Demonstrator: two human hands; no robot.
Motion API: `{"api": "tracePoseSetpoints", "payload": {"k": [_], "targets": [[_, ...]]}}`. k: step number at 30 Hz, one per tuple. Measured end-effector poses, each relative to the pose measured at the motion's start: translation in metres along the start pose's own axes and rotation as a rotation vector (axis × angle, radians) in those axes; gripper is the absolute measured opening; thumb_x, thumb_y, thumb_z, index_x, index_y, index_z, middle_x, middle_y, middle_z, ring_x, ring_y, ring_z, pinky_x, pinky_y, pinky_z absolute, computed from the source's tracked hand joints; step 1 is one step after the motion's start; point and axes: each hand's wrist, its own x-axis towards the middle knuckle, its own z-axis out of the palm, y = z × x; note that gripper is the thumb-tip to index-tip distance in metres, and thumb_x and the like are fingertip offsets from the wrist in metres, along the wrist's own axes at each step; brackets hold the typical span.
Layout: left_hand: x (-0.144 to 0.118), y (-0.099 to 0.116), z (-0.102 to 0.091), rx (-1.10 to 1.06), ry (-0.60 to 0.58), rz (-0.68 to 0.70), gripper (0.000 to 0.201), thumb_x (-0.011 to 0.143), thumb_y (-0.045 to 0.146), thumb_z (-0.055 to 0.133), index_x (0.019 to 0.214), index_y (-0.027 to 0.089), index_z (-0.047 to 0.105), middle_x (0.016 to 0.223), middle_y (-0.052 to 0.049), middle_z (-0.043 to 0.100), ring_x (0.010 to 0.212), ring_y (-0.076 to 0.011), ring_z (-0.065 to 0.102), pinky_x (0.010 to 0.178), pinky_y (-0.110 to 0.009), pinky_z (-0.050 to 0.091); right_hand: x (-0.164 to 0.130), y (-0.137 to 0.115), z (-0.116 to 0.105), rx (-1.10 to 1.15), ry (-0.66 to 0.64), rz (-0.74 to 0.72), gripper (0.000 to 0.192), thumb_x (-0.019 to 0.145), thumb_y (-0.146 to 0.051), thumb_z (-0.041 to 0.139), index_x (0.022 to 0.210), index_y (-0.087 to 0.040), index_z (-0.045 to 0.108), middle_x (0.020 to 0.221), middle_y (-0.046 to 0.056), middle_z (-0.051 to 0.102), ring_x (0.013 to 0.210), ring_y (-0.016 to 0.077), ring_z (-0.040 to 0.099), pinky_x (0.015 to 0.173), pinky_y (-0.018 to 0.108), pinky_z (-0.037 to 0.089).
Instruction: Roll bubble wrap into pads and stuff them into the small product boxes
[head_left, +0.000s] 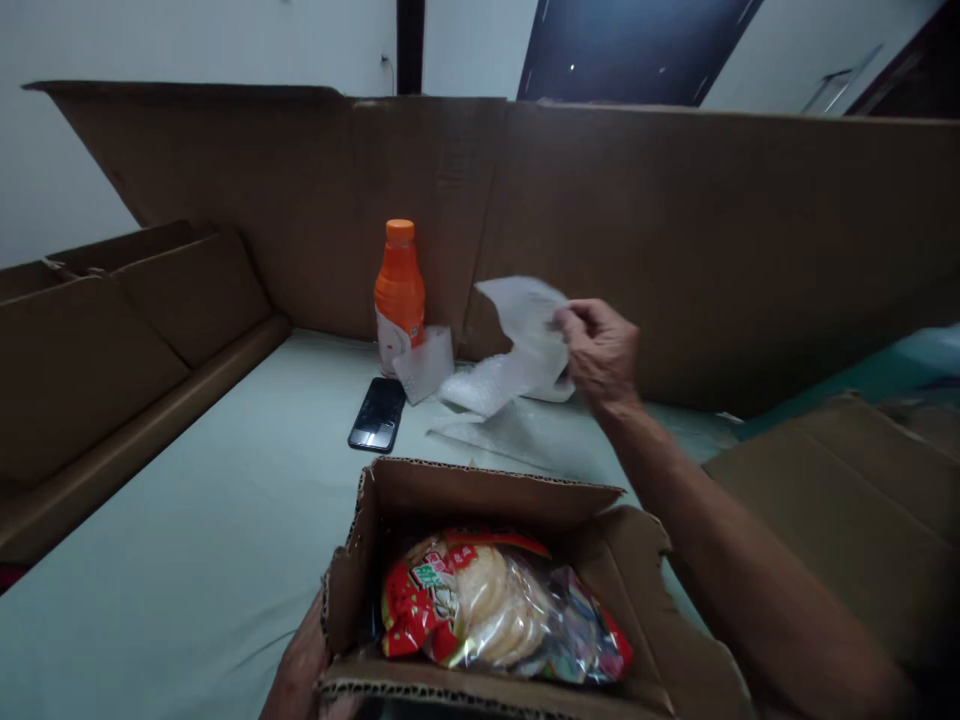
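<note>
My right hand [600, 350] is closed in a pinch on a sheet of bubble wrap [525, 305], raised over more wrap lying on the table. At the bottom, my left hand [300, 655] holds the left side of an open cardboard box [487, 490]; its fingers are partly hidden behind the box wall. Inside the box lies a clear and red snack bag [495, 605] with round, pale crackers showing through. A second colourful packet [592, 630] sits at its right end.
An orange bottle [400, 285] stands at the back against a tall cardboard panel [675, 230], with a black phone [377, 413] in front of it. Cardboard [97, 350] walls the left side. More cardboard [840, 500] lies at right.
</note>
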Motion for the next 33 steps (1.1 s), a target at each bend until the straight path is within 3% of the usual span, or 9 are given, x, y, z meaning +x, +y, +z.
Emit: {"api": "tracePoseSetpoints", "payload": {"k": [4, 10, 12, 15, 20, 24, 26, 29, 33], "targets": [[0.0, 0.012, -0.01, 0.007, 0.017, 0.074, 0.044, 0.087, 0.057, 0.055, 0.108, 0.022, 0.071, 0.096, -0.013, 0.076, 0.092, -0.0306, 0.072, 0.083, -0.041, 0.062, -0.034, 0.015, -0.076, 0.169, 0.167, 0.242, 0.031, 0.079, -0.05, 0.067, 0.09, -0.02, 0.066, 0.08, 0.001, 0.066, 0.066, 0.0135, 0.059, 0.062, 0.027, 0.049], [0.003, 0.015, -0.017, 0.07, 0.046, 0.052, 0.038, 0.084, 0.056, 0.059, 0.095, 0.021, 0.067, 0.073, -0.006, 0.072, 0.046, -0.0179, 0.056, 0.043, -0.03, 0.051, -0.143, 0.063, -0.154, -0.006, 0.131, 0.519, 0.037, 0.067, -0.055, 0.07, 0.069, -0.02, 0.061, 0.057, -0.002, 0.055, 0.053, 0.0154, 0.052, 0.053, 0.03, 0.046], [0.002, 0.017, -0.021, 0.068, 0.052, 0.045, 0.037, 0.082, 0.056, 0.06, 0.094, 0.021, 0.066, 0.077, -0.007, 0.073, 0.05, -0.0192, 0.061, 0.045, -0.03, 0.052, -0.173, 0.065, -0.175, -0.081, 0.156, 0.578, 0.034, 0.065, -0.05, 0.073, 0.074, -0.018, 0.065, 0.067, 0.003, 0.063, 0.063, 0.0194, 0.059, 0.061, 0.033, 0.05], [0.004, 0.029, -0.028, 0.056, 0.015, 0.018, 0.039, 0.077, 0.057, 0.063, 0.092, 0.022, 0.065, 0.087, -0.01, 0.075, 0.081, -0.0289, 0.073, 0.069, -0.038, 0.061, -0.207, 0.039, -0.192, -0.161, 0.159, 0.567, 0.041, 0.071, -0.045, 0.072, 0.101, -0.018, 0.07, 0.097, 0.009, 0.071, 0.089, 0.024, 0.065, 0.079, 0.038, 0.052], [0.017, 0.044, -0.033, 0.037, -0.022, -0.138, 0.052, 0.069, 0.064, 0.061, 0.096, 0.02, 0.064, 0.089, -0.012, 0.074, 0.101, -0.0391, 0.07, 0.091, -0.054, 0.057, -0.252, -0.051, -0.154, 0.203, -0.454, 0.442, 0.039, 0.091, -0.041, 0.058, 0.124, -0.022, 0.067, 0.119, 0.01, 0.071, 0.104, 0.024, 0.069, 0.087, 0.036, 0.057], [0.013, 0.026, -0.044, 0.08, 0.076, -0.234, 0.056, 0.071, 0.064, 0.061, 0.104, 0.019, 0.061, 0.103, -0.015, 0.073, 0.099, -0.0391, 0.07, 0.085, -0.052, 0.059, -0.271, -0.089, -0.107, 0.379, -0.54, 0.325, 0.043, 0.097, -0.025, 0.048, 0.139, -0.024, 0.057, 0.137, 0.008, 0.064, 0.125, 0.0215, 0.061, 0.105, 0.036, 0.05], [0.004, 0.014, -0.054, 0.148, 0.156, -0.3, 0.057, 0.073, 0.066, 0.059, 0.107, 0.02, 0.06, 0.107, -0.014, 0.072, 0.099, -0.0394, 0.07, 0.082, -0.053, 0.059, -0.265, -0.081, -0.096, 0.341, -0.637, 0.216, 0.042, 0.095, -0.019, 0.048, 0.136, -0.024, 0.06, 0.136, 0.007, 0.065, 0.124, 0.0197, 0.062, 0.105, 0.036, 0.051], [-0.01, 0.008, -0.063, 0.225, 0.201, -0.35, 0.055, 0.076, 0.069, 0.056, 0.105, 0.022, 0.061, 0.107, -0.014, 0.072, 0.099, -0.0408, 0.069, 0.081, -0.055, 0.059, -0.233, -0.041, -0.087, -0.029, -0.743, 0.088, 0.03, 0.093, -0.018, 0.053, 0.118, -0.022, 0.07, 0.125, 0.006, 0.072, 0.116, 0.0207, 0.065, 0.103, 0.039, 0.05], [-0.013, 0.019, -0.059, 0.125, 0.203, -0.33, 0.054, 0.076, 0.065, 0.06, 0.109, 0.022, 0.06, 0.102, -0.011, 0.074, 0.098, -0.0374, 0.071, 0.083, -0.051, 0.06, -0.175, 0.018, -0.062, -0.426, -0.681, 0.1, 0.037, 0.085, -0.009, 0.058, 0.121, -0.014, 0.067, 0.136, 0.019, 0.063, 0.127, 0.0329, 0.055, 0.104, 0.052, 0.042]]}}
